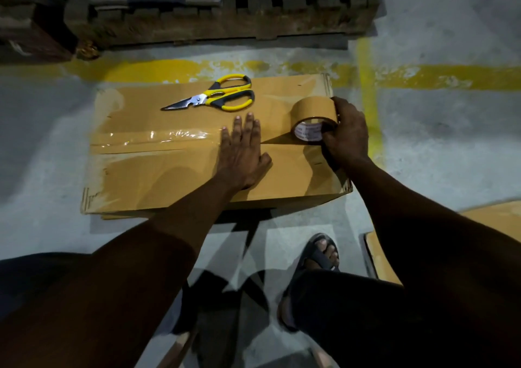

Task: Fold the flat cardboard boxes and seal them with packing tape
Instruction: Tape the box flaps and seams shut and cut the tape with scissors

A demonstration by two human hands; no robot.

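A brown cardboard box point(158, 176) lies on the concrete floor with its top flaps closed. A strip of tape point(158, 137) runs along the centre seam from the left edge. My left hand point(242, 153) presses flat on the seam, fingers spread, at the strip's right end. My right hand point(346, 136) grips a roll of brown packing tape point(313, 114) near the box's right edge. A stretch of tape runs from the roll to my left hand. Yellow-handled scissors point(217, 95) rest on the far flap, blades pointing left.
A dark wooden pallet point(214, 20) stands just beyond the box. Yellow painted lines point(439, 77) cross the floor behind and to the right. More flat cardboard point(380, 257) lies at the right by my knee. My sandalled foot point(321, 252) is in front of the box.
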